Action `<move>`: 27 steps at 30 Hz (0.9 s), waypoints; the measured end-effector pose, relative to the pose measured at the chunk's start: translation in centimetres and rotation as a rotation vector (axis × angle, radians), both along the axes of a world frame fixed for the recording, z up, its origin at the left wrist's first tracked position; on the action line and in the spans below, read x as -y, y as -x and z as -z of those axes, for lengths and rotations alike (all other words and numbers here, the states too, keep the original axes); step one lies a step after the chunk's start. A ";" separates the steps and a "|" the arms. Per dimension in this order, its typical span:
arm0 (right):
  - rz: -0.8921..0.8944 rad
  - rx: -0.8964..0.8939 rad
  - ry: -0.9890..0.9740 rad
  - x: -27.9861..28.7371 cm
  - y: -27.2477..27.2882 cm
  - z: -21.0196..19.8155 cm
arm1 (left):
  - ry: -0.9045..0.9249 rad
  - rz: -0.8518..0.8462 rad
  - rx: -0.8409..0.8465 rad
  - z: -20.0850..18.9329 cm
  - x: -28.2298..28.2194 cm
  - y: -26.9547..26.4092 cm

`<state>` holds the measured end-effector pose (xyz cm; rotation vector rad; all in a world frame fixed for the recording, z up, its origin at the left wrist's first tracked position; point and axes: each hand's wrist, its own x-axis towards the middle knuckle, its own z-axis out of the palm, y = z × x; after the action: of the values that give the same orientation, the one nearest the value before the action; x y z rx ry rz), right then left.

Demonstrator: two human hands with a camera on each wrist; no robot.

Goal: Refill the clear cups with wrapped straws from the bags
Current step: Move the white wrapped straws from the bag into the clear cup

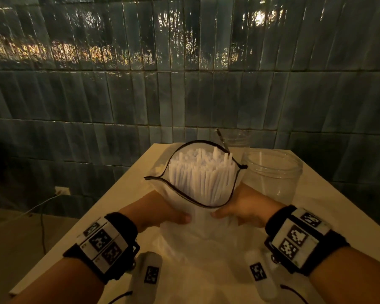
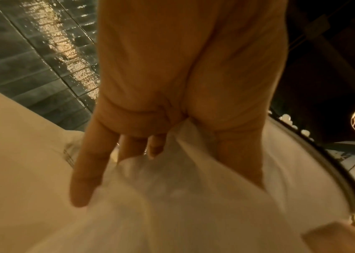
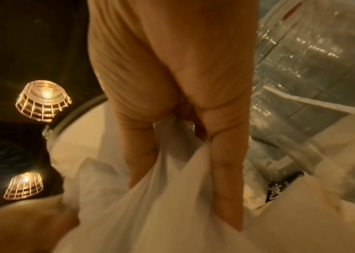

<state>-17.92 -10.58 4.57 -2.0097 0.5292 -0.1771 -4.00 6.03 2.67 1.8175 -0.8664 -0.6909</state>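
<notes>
A translucent bag (image 1: 198, 227) with a black zip rim stands upright on the table, its mouth wide open and packed with white wrapped straws (image 1: 200, 174). My left hand (image 1: 176, 213) grips the bag's left side and my right hand (image 1: 224, 212) grips its right side, thumbs toward me. In the left wrist view the left hand (image 2: 150, 150) bunches the bag's film (image 2: 172, 205). The right wrist view has the right hand (image 3: 183, 154) clutching a fold of the bag (image 3: 150, 214). A wide clear cup (image 1: 274, 172) (image 3: 313, 68) stands just right of the bag with one straw in it.
A second clear cup (image 1: 237, 139) with a dark straw stands behind the bag, near the tiled wall (image 1: 184, 84). Something white (image 1: 157, 168) peeks out behind the bag's left side. The pale table (image 1: 329, 216) ends at both sides. A cable and socket (image 1: 62, 190) lie lower left.
</notes>
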 end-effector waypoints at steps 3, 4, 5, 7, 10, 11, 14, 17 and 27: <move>0.029 -0.046 0.076 -0.1 0.1 0.3 | 0.166 0.056 -0.037 -1.6 -0.9 0.1; 0.032 -0.066 0.095 0.1 0.2 0.4 | 0.291 -0.002 -0.015 -2.2 -1.1 -0.1; 0.026 -0.087 0.107 0.2 0.2 0.4 | 0.405 -0.090 0.021 -3.0 -1.1 -0.2; -0.008 -0.147 0.169 0.6 0.2 0.7 | 0.557 -0.174 0.168 -5.1 -1.2 0.2; -0.049 -0.255 0.301 1.1 0.1 0.7 | 0.472 -0.022 0.564 -8.0 -0.2 1.4; -0.042 -0.281 0.325 1.1 0.0 0.8 | 0.327 0.040 0.700 -8.7 0.5 1.8; -0.022 -0.345 0.346 1.1 -0.1 0.9 | -0.223 0.182 0.968 -9.6 2.9 3.2; -0.041 -0.424 0.295 0.9 0.7 0.1 | -0.320 0.265 1.068 -9.1 4.4 3.6; 0.173 0.252 0.260 0.2 3.8 -7.0 | -0.358 0.079 1.106 -7.9 4.0 2.0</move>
<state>-21.73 -10.81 11.59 -2.1498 0.5392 -0.6249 -6.03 2.01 10.54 2.5097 -1.5836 0.2229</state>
